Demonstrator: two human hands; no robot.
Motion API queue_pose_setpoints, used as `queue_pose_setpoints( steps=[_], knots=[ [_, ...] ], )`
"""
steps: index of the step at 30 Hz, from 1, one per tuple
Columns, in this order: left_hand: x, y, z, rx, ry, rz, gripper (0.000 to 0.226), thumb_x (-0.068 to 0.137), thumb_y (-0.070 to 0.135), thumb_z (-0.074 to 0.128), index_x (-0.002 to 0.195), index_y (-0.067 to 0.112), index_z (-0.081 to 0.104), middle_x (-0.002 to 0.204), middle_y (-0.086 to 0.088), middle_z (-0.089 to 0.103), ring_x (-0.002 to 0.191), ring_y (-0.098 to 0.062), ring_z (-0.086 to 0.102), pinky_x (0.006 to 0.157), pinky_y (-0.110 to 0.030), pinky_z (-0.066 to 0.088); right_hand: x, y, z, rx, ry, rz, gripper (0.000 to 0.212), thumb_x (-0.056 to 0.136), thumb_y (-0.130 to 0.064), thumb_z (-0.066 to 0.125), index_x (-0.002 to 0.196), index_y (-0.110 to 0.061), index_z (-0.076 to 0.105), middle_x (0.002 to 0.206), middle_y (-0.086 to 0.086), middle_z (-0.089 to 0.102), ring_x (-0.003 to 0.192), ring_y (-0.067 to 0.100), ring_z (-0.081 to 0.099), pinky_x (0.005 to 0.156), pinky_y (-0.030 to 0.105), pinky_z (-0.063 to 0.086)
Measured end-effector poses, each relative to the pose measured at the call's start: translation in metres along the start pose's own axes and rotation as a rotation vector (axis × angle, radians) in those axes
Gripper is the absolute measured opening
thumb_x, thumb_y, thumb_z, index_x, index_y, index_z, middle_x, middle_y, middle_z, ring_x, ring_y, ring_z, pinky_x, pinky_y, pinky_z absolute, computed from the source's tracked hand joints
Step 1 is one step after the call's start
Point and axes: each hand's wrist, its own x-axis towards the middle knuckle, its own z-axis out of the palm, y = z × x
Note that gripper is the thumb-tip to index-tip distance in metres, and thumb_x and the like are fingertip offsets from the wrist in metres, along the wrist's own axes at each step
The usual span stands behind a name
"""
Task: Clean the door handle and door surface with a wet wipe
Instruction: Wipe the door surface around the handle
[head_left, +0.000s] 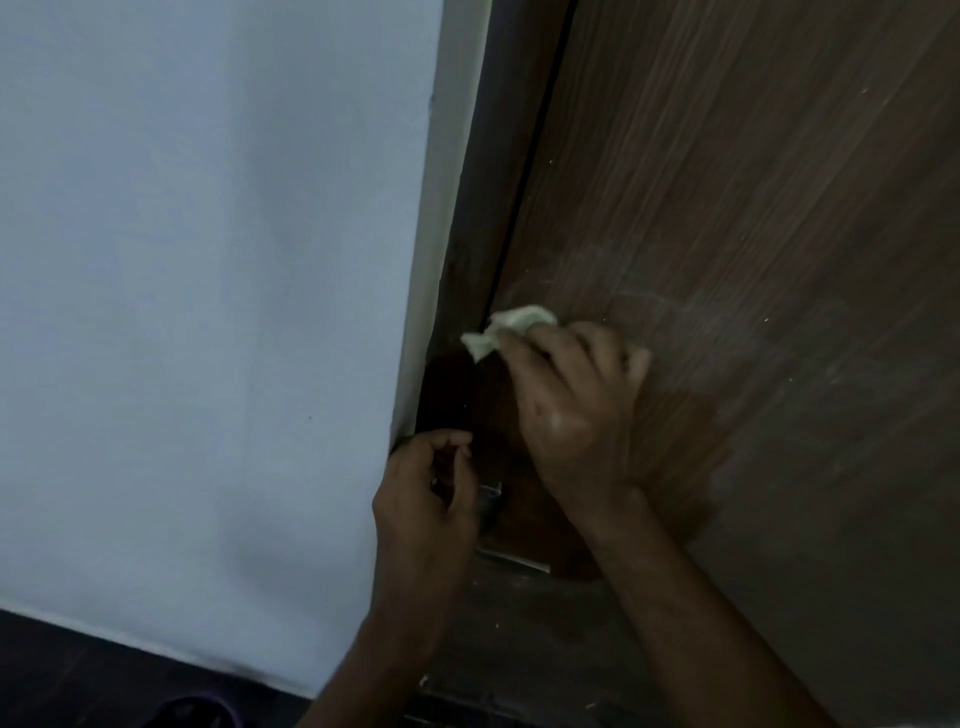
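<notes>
Wall in pale grey-blue fills the left part of the view, and at its foot a dark floor shows, with a dark rounded object at the bottom edge, too dim to name. To the right of the wall runs a light door frame, leaning from top right to bottom left in this tilted view.

Next comes the left hand, low beside the frame. Its fingers are curled inward toward the palm, near the metal door handle, but the hand hides most of the handle, so I cannot tell if it grips it or only stays close. A short metal strip is visible just under the handle.

Further right, the right hand lies on the brown wooden door, above the handle. Its fingers are bent and pinch a crumpled white wet wipe, pressing it against the door surface close to the door's edge. The wipe sticks out past the fingertips, up and to the left, with its long axis about across the wood grain. Pale smears and small white specks mark the door around and above this hand.
</notes>
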Motion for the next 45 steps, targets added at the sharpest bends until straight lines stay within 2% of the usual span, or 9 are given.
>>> queue_pose_setpoints(
  steps=[2, 8, 15, 20, 27, 32, 34, 41, 45],
  knots=[
    [-0.003, 0.001, -0.001, -0.005, -0.008, -0.002, 0.022, 0.093, 0.018, 0.063, 0.106, 0.037, 0.065, 0.101, 0.027, 0.062, 0.097, 0.010, 0.060, 0.079, 0.002, 0.040, 0.007, -0.004, 0.001, 0.007, 0.089, 0.063, 0.014, 0.097, -0.024, 0.065, 0.107, -0.020, 0.074, 0.107, -0.005, 0.069, 0.099, 0.019, 0.052, 0.081, 0.038, 0.032],
    [-0.004, -0.004, -0.002, 0.100, -0.085, 0.028, 0.025, 0.091, 0.019, 0.066, 0.102, 0.041, 0.061, 0.094, 0.031, 0.057, 0.093, 0.011, 0.058, 0.078, 0.002, 0.038, -0.031, -0.019, 0.007, -0.003, -0.327, -0.299, 0.020, 0.091, -0.022, 0.066, 0.108, -0.015, 0.072, 0.116, 0.001, 0.069, 0.107, 0.023, 0.055, 0.084, 0.041, 0.036],
    [-0.005, 0.003, -0.002, 0.078, -0.062, 0.049, 0.022, 0.084, 0.002, 0.072, 0.096, 0.020, 0.071, 0.089, 0.017, 0.061, 0.086, 0.016, 0.056, 0.072, 0.002, 0.037, 0.010, -0.033, 0.017, 0.072, -0.057, -0.080, 0.012, 0.097, -0.017, 0.063, 0.103, -0.015, 0.073, 0.108, -0.001, 0.068, 0.101, 0.019, 0.052, 0.083, 0.039, 0.032],
    [-0.007, 0.002, -0.004, 0.102, -0.084, -0.025, 0.015, 0.085, 0.002, 0.071, 0.095, 0.013, 0.072, 0.086, 0.008, 0.065, 0.077, -0.002, 0.061, 0.071, 0.002, 0.038, -0.020, -0.034, 0.018, 0.103, -0.344, -0.325, 0.018, 0.095, -0.018, 0.056, 0.098, -0.016, 0.074, 0.114, -0.001, 0.071, 0.112, 0.022, 0.046, 0.087, 0.039, 0.032],
    [-0.006, 0.007, -0.011, 0.025, -0.074, -0.007, 0.027, 0.089, 0.004, 0.067, 0.104, 0.026, 0.072, 0.102, 0.016, 0.068, 0.095, 0.004, 0.062, 0.081, -0.001, 0.043, 0.045, -0.028, 0.006, 0.009, 0.122, 0.025, 0.010, 0.097, -0.019, 0.064, 0.099, -0.019, 0.074, 0.104, -0.004, 0.071, 0.096, 0.019, 0.053, 0.078, 0.037, 0.030],
    [0.000, 0.006, -0.013, 0.024, -0.050, -0.023, 0.022, 0.091, 0.013, 0.066, 0.103, 0.031, 0.068, 0.097, 0.016, 0.066, 0.090, 0.007, 0.061, 0.077, 0.000, 0.042, -0.012, -0.030, 0.000, 0.003, -0.354, -0.344, 0.013, 0.088, -0.021, 0.069, 0.099, -0.017, 0.073, 0.114, -0.001, 0.068, 0.103, 0.022, 0.055, 0.080, 0.038, 0.033],
    [-0.002, 0.003, -0.012, 0.026, -0.059, -0.027, 0.024, 0.092, 0.014, 0.067, 0.105, 0.033, 0.068, 0.098, 0.017, 0.066, 0.090, 0.007, 0.061, 0.078, -0.001, 0.044, -0.027, -0.020, -0.008, -0.027, -0.415, -0.316, 0.018, 0.086, -0.021, 0.070, 0.103, -0.017, 0.073, 0.116, -0.002, 0.068, 0.106, 0.021, 0.054, 0.082, 0.038, 0.033],
    [-0.003, 0.007, -0.002, -0.011, -0.091, 0.016, 0.022, 0.095, 0.020, 0.063, 0.109, 0.035, 0.069, 0.105, 0.020, 0.067, 0.098, 0.007, 0.062, 0.080, -0.006, 0.049, -0.003, 0.020, -0.030, -0.036, 0.097, 0.179, 0.014, 0.096, -0.019, 0.066, 0.107, -0.022, 0.074, 0.106, -0.005, 0.070, 0.093, 0.018, 0.051, 0.079, 0.038, 0.035],
    [-0.005, 0.011, 0.001, -0.035, -0.077, 0.046, 0.020, 0.093, 0.026, 0.060, 0.109, 0.029, 0.071, 0.104, 0.017, 0.069, 0.098, 0.003, 0.063, 0.082, -0.009, 0.050, -0.053, 0.006, -0.029, -0.060, -0.322, -0.111, 0.025, 0.092, -0.021, 0.054, 0.108, -0.016, 0.073, 0.114, 0.000, 0.070, 0.099, 0.021, 0.054, 0.079, 0.036, 0.032]
  ],
)
